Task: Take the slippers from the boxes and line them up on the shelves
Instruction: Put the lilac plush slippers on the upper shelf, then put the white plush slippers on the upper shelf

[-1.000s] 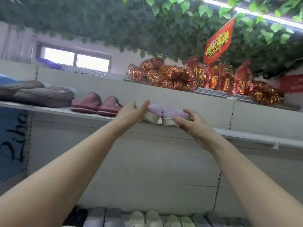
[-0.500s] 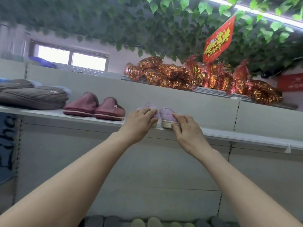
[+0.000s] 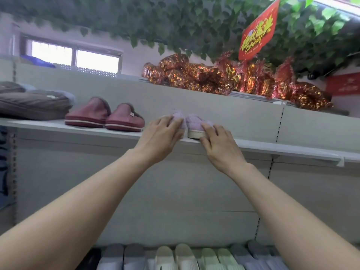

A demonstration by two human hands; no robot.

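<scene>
Leftmost, folded brown-grey padded fabric items are stacked on the long white metal shelf. Beside them, a pair of dark red slippers w/ white-striped soles is set side by side near the shelf's front edge. Further R, a pair of lilac fluffy slippers w/ pale soles is stood close together on the same shelf, apart from the red pair. The left hand is laid over the left-side lilac slipper, fingers spread & nearly straight; the thumb is hidden. The right hand is closed on the right-side lilac slipper: fingers on the upper, thumb against the sole's front at the shelf edge. The hands are apart, one per slipper. Up R, red-gold foil-wrapped bundles are piled on the top shelf, under green ivy leaves & a red hanging sign. Along the bottom, a row of grey, white & pale green plastic slippers is seen.
</scene>
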